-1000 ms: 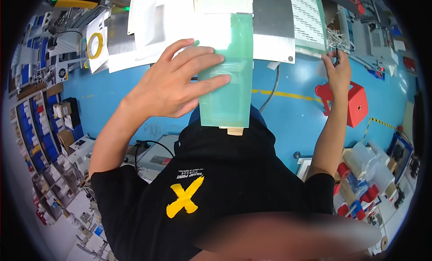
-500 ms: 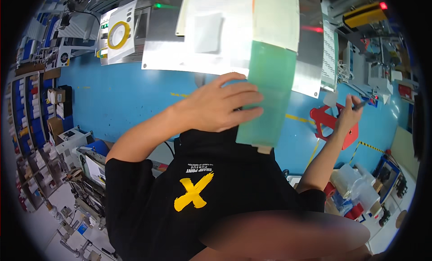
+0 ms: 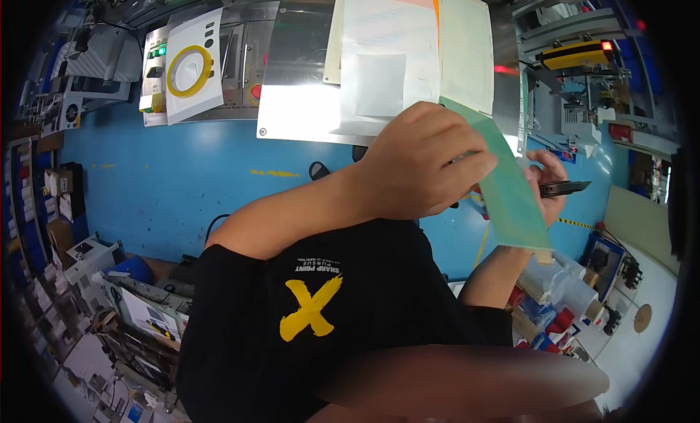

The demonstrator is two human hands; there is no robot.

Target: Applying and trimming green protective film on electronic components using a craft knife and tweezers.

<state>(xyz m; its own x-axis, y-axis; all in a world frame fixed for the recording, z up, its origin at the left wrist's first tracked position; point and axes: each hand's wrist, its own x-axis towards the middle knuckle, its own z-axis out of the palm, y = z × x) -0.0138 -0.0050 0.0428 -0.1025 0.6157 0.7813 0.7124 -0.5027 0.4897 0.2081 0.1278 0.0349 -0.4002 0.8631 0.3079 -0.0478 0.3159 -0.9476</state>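
Up close, the left hand (image 3: pixel 426 161) is right on the edge of the green sheet (image 3: pixel 510 186), fingers bent and bunched along its left side; whether they actually pinch it I cannot tell from here. Over to the right hand (image 3: pixel 552 204), partly hidden behind that same sheet: its fingers are closed around a slim dark tool (image 3: pixel 567 189), the tip poking out to the right.

The green sheet itself slants in front of the person, its upper end by the cream board (image 3: pixel 467 51), its lower end well out past the worktop (image 3: pixel 292 117), with a small tan tab (image 3: pixel 542 257) peeking from the bottom. Beside the cream board, a white sheet (image 3: pixel 390 26) bearing a grey square, and an orange strip showing behind.

Further left, a yellow ring of tape (image 3: pixel 208 71) sits on white paper, a red button (image 3: pixel 256 92) close by. Beneath everything, blue floor (image 3: pixel 168 168); lower right, clear plastic (image 3: pixel 576 295) in a heap.
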